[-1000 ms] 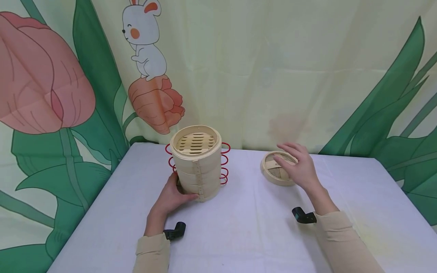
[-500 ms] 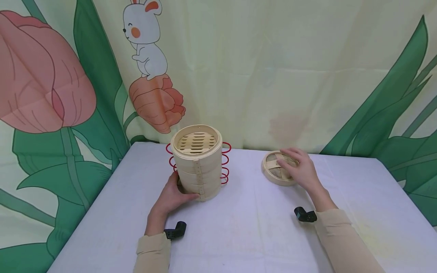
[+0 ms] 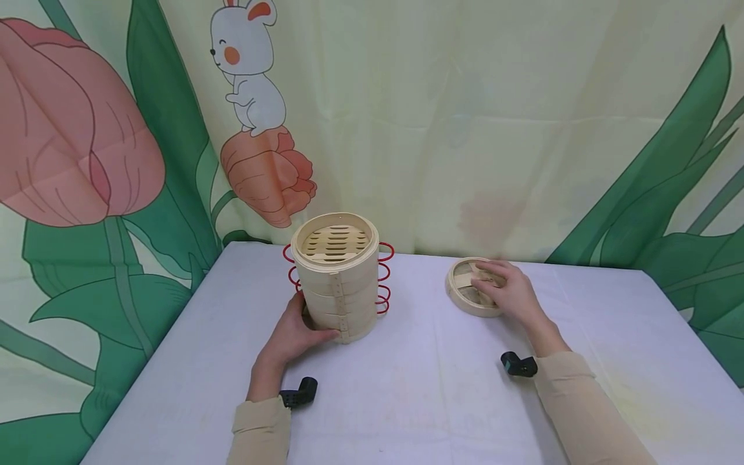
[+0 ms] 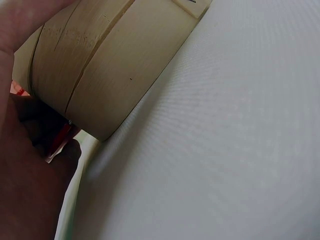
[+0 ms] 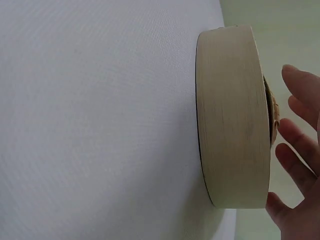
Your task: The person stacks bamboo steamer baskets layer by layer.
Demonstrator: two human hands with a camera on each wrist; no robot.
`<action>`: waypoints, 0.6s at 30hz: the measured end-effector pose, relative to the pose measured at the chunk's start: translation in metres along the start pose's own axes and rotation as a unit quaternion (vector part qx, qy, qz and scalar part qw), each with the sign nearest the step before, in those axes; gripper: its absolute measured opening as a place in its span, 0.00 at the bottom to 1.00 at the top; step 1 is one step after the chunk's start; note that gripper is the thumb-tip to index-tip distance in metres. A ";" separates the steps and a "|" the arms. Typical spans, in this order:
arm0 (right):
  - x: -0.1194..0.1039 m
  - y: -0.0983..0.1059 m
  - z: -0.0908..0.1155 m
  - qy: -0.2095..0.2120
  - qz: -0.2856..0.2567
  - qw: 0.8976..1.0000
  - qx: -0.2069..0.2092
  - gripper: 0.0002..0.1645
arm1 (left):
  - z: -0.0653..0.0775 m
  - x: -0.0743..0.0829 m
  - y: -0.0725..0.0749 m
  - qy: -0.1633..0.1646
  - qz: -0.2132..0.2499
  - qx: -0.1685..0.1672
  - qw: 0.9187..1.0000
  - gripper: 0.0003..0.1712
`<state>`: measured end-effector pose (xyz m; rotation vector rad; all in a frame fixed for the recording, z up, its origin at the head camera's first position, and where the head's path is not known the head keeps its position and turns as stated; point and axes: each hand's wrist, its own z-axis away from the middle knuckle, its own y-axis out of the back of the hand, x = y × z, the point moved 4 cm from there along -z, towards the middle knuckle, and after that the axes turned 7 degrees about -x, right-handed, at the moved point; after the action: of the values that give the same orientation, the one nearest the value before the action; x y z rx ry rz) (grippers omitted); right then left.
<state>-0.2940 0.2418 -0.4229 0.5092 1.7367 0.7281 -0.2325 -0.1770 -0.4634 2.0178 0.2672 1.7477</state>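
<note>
A tall stack of round bamboo steamer baskets [image 3: 340, 284] stands upright on the table, its slatted top tier uncovered. Red loops stick out from both sides. My left hand [image 3: 293, 332] grips the stack low on its left, thumb across the front; the left wrist view shows the bottom tiers [image 4: 115, 75] close up. To the right lies a bamboo steamer lid [image 3: 459, 298], flat on the cloth. Over it hovers my right hand [image 3: 514, 294], fingers loosely bent above the woven top. In the right wrist view the fingertips are at the lid [image 5: 232, 120]; contact is hard to tell.
A white cloth covers the table [image 3: 407, 400]. Close behind its back edge hangs a printed curtain [image 3: 436, 129] with a rabbit and large flowers. Each wrist carries a small black camera, such as the right one [image 3: 518, 365].
My right hand has come down closer to the lid, its fingers bending inward over the top. The left hand and the steamer stack have stayed put.
</note>
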 end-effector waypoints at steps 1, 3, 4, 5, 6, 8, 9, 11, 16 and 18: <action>0.001 0.000 0.000 -0.002 0.001 1.000 -0.003 0.28 | 0.000 0.000 0.000 0.002 0.002 -0.001 1.000 0.59; 0.002 -0.001 0.000 -0.005 0.006 1.000 -0.007 0.27 | 0.000 0.001 -0.001 0.007 0.006 -0.002 1.000 0.58; 0.003 -0.001 0.000 -0.008 0.009 1.000 -0.010 0.27 | 0.000 0.001 0.000 0.011 0.004 -0.002 1.000 0.58; 0.004 -0.002 0.000 -0.010 0.011 1.000 -0.013 0.27 | 0.000 0.001 0.000 0.014 0.003 -0.002 1.000 0.58; 0.005 -0.002 0.000 -0.011 0.013 1.000 -0.015 0.27 | 0.001 0.002 0.000 0.015 0.002 -0.002 1.000 0.58; 0.008 -0.003 0.001 -0.013 0.017 1.000 -0.018 0.25 | 0.002 0.003 0.000 0.015 0.006 -0.002 1.000 0.59; 0.009 -0.003 0.001 -0.013 0.018 1.000 -0.017 0.24 | 0.002 0.003 0.000 0.015 0.006 -0.002 1.000 0.59; 0.011 -0.004 0.001 -0.009 0.016 1.000 -0.013 0.23 | 0.002 0.003 0.001 0.010 0.009 -0.001 1.000 0.60; 0.016 -0.005 0.000 -0.005 0.011 1.000 0.005 0.20 | 0.003 0.004 0.001 0.018 0.003 -0.002 1.000 0.60; 0.018 -0.006 0.000 -0.011 0.013 1.000 0.012 0.20 | 0.005 0.011 0.002 0.024 0.005 -0.005 1.000 0.59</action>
<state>-0.2985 0.2496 -0.4391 0.5550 1.7233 0.7172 -0.2260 -0.1744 -0.4530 1.9752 0.2651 1.8025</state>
